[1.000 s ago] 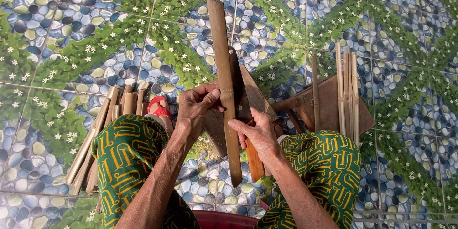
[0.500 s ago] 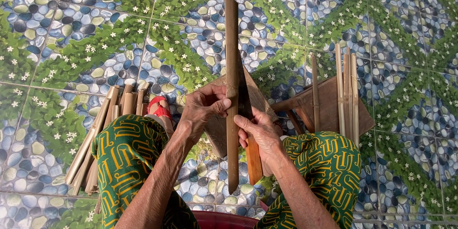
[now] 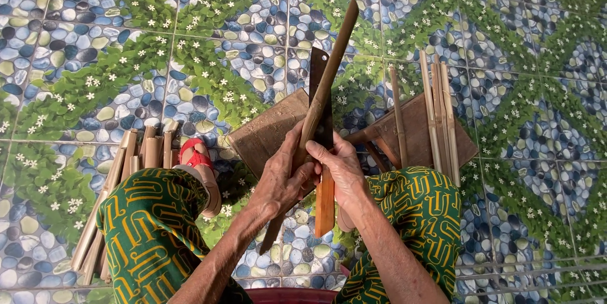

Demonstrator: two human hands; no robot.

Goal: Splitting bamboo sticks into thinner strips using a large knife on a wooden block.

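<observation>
Two low wooden boards (image 3: 269, 130) are seen on the patterned tile floor (image 3: 95, 57), with a bundle of bamboo strips (image 3: 114, 190) lying at the left and thinner strips (image 3: 436, 108) resting on the right board. Between the knees a long bamboo slat (image 3: 329, 76) is held tilted, gripped by the left hand (image 3: 281, 180) with fingers curled around it. A knife (image 3: 321, 120) with a wooden handle is clasped by the right hand (image 3: 344, 171), fingers closed, its blade laid against the slat. Should the blade slip off the slat, the left fingers just beside it could be cut.

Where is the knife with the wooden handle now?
In the head view the knife is at centre, held upright by the right hand, its blade beside the bamboo strip.
</observation>
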